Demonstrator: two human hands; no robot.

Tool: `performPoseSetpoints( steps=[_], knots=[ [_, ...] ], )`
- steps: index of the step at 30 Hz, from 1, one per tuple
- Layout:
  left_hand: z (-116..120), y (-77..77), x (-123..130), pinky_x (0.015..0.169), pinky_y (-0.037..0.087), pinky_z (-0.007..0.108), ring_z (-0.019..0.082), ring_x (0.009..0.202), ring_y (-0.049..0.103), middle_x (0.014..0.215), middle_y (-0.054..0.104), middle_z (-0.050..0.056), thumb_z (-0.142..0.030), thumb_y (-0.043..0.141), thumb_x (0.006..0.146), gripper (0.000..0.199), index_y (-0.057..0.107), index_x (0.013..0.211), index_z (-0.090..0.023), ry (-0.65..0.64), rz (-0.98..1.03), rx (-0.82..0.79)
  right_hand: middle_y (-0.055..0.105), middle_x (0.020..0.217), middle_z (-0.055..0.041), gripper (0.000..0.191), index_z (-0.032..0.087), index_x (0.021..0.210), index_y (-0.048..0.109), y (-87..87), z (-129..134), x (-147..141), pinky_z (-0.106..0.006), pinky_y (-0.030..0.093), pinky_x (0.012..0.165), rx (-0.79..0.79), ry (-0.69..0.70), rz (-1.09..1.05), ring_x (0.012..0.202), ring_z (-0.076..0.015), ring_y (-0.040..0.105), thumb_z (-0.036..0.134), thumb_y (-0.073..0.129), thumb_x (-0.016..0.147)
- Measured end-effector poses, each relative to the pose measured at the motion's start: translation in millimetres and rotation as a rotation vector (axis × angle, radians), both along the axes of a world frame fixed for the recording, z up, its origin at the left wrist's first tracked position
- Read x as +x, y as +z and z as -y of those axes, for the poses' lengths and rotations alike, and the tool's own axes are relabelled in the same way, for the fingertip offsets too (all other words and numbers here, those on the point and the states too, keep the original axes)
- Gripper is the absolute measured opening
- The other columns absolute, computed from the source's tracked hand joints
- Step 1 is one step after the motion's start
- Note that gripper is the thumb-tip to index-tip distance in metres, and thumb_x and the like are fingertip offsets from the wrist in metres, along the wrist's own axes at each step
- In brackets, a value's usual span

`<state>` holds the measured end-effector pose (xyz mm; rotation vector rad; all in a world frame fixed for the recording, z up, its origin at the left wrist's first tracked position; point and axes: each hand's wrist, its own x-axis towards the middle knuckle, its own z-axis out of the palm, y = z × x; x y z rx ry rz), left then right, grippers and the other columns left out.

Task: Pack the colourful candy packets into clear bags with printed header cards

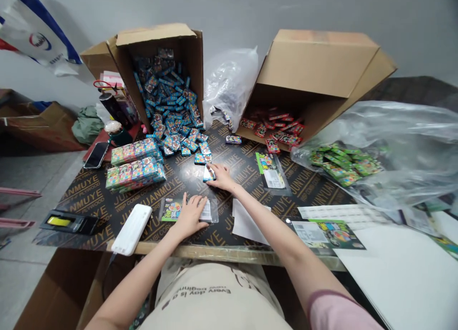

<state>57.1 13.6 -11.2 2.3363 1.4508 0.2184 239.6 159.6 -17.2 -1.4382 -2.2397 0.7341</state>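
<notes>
My left hand lies flat with its fingers spread on a printed plastic bag, near the front of the dark table. Just beyond it, my right hand has its thumb and fingers closed round a small blue box, whose top looks pale. Two or so more small blue boxes lie right behind those fingers. They lead back to a loose heap of the same boxes spilling from an open carton.
Wrapped packs are stacked at left, near a phone, a power bank and a black tape-cutter-like tool. Another carton holds red boxes. Green packets lie in clear plastic; printed bags and paper lie rightward.
</notes>
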Motion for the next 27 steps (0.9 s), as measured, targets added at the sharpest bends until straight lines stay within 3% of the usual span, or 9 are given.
performPoseSetpoints(
  steps=[3, 5, 7, 10, 13, 17, 21, 24, 27],
  knots=[
    [-6, 5.6, -1, 0.113, 0.012, 0.065, 0.035, 0.127, 0.046, 0.132, 0.053, 0.017, -0.052, 0.078, 0.063, 0.088, 0.045, 0.137, -0.021, 0.16, 0.219, -0.033, 0.058, 0.129, -0.0164, 0.074, 0.019, 0.135, 0.047, 1.9, 12, 6, -0.05, 0.039, 0.098, -0.103, 0.013, -0.185, 0.114, -0.03, 0.056, 0.042, 0.073, 0.07],
    [-13, 13.5, 1, 0.108, 0.029, 0.059, 0.032, 0.117, 0.054, 0.122, 0.06, 0.016, -0.058, 0.073, 0.066, 0.075, 0.056, 0.127, -0.018, 0.39, 0.504, -0.102, 0.057, 0.131, -0.0152, 0.073, 0.021, 0.139, 0.041, 8.6, 33, 9, -0.044, 0.046, 0.092, -0.314, 0.066, -0.519, 0.11, -0.0256, 0.061, 0.057, 0.06, 0.078],
    [-21, 23.1, 9, 0.094, 0.046, 0.048, 0.027, 0.097, 0.063, 0.101, 0.068, 0.014, -0.064, 0.063, 0.072, 0.061, 0.067, 0.106, -0.013, 0.582, 0.829, -0.325, 0.052, 0.137, -0.0141, 0.082, 0.025, 0.143, 0.033, 17.2, 59, 10, -0.04, 0.048, 0.092, -0.489, 0.123, -0.856, 0.115, -0.0246, 0.059, 0.068, 0.054, 0.076],
    [-27, 36.4, 28, 0.074, 0.053, 0.035, 0.02, 0.074, 0.066, 0.081, 0.07, 0.011, -0.067, 0.063, 0.07, 0.057, 0.07, 0.086, -0.012, 0.607, 1.252, -0.81, 0.047, 0.143, -0.0133, 0.11, 0.03, 0.148, 0.019, 25.5, 92, 12, -0.038, 0.047, 0.095, -0.533, 0.152, -1.008, 0.122, -0.026, 0.055, 0.072, 0.068, 0.06],
    [-27, 43.9, 46, 0.066, 0.052, 0.029, 0.017, 0.066, 0.065, 0.077, 0.071, 0.008, -0.056, 0.079, 0.057, 0.05, 0.069, 0.081, -0.013, 0.615, 1.405, -0.915, 0.04, 0.147, -0.0144, 0.123, 0.03, 0.15, 0.01, 26.6, 112, 25, -0.041, 0.042, 0.102, -0.421, 0.139, -0.91, 0.129, -0.0281, 0.047, 0.065, 0.078, 0.054],
    [-23, 43.7, 57, 0.058, 0.049, 0.026, 0.013, 0.053, 0.059, 0.062, 0.067, 0.004, -0.044, 0.086, 0.049, 0.042, 0.066, 0.067, -0.011, 0.666, 1.318, -0.825, 0.025, 0.155, -0.0129, 0.118, 0.029, 0.151, 0.009, 34.4, 122, 49, -0.047, 0.023, 0.114, -0.1, 0.088, -0.626, 0.143, -0.0292, 0.024, 0.056, 0.079, 0.06],
    [-20, 38.4, 51, 0.062, 0.05, 0.028, 0.014, 0.056, 0.06, 0.062, 0.066, 0.003, -0.047, 0.081, 0.057, 0.039, 0.067, 0.067, -0.012, 0.56, 1.171, -0.746, 0.05, 0.137, -0.0097, 0.088, 0.028, 0.142, 0.035, 46.2, 124, 61, -0.047, 0.021, 0.112, 0.123, 0.185, -0.301, 0.131, -0.0305, 0.04, 0.037, 0.076, 0.065],
    [-19, 30.7, 31, 0.093, 0.047, 0.042, 0.026, 0.098, 0.065, 0.104, 0.071, 0.012, -0.051, 0.074, 0.067, 0.053, 0.068, 0.105, -0.015, 0.322, 0.795, -0.41, 0.057, 0.125, -0.0089, 0.075, 0.026, 0.135, 0.044, 41.7, 121, 68, -0.047, 0.024, 0.106, 0.232, 0.079, -0.213, 0.118, -0.0306, 0.049, 0.03, 0.071, 0.065],
    [-16, 18.8, 7, 0.112, 0.022, 0.058, 0.036, 0.131, 0.042, 0.139, 0.05, 0.018, -0.044, 0.085, 0.052, 0.096, 0.046, 0.137, -0.019, 0.101, 0.272, -0.106, 0.057, 0.125, -0.0099, 0.071, 0.024, 0.134, 0.044, 27.5, 116, 75, -0.047, 0.025, 0.103, 0.254, -0.001, -0.149, 0.116, -0.031, 0.05, 0.031, 0.068, 0.067]
  ],
)
